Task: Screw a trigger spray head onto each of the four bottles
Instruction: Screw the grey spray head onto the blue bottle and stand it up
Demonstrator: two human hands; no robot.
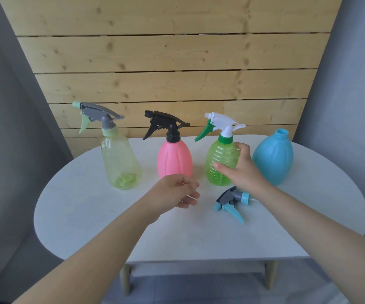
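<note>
Bench (85,216): white and oval, with four bottles standing in a row along its far edge.
Yellow-green bottle (122,163): nearest the left end, upright, with a grey and mint spray head (94,116) on it, nozzle pointing left.
Pink bottle (174,157): next in the row, upright, carrying a black spray head (164,123), nozzle pointing left.
Green bottle (220,163): third in the row, upright, with a white and green spray head (220,125) on top, nozzle pointing left.
Blue bottle (273,156): at the right end, upright, neck open and uncapped.
Loose blue and grey spray head (232,201): lay on its side on the bench, nearer the front edge than the green bottle, long axis roughly left to right, nozzle left, collar right, trigger angled toward the front edge.
Right hand (243,170): fingers wrapped round the green bottle's right side, gripping it.
Left hand (177,190): above the bench in front of the pink bottle, fingers loosely curled and apart, holding nothing.
</note>
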